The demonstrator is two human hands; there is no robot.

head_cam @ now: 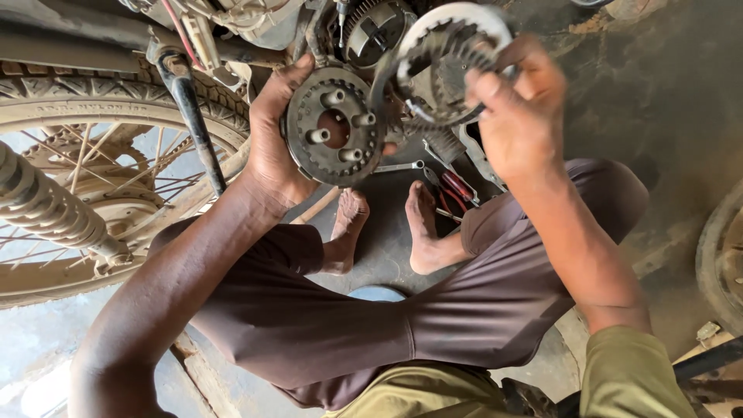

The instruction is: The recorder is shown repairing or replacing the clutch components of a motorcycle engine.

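My left hand [272, 139] grips a round metal clutch hub [334, 128] with several raised posts and a toothed rim, held face up in front of the motorcycle engine. My right hand [515, 116] holds a stack of ring-shaped clutch plates [449, 66] with notched inner edges, a little to the right of the hub and above it. The two parts nearly touch. Part of the ring is blurred. My bare feet [422, 224] rest on the ground below.
A motorcycle rear wheel [77, 101] with spokes and a coil shock absorber [46, 205] fills the left. The open engine clutch housing [375, 31] is at the top centre. A spanner [398, 166] and red-handled pliers [457, 190] lie by my feet. Another wheel [724, 255] is at right.
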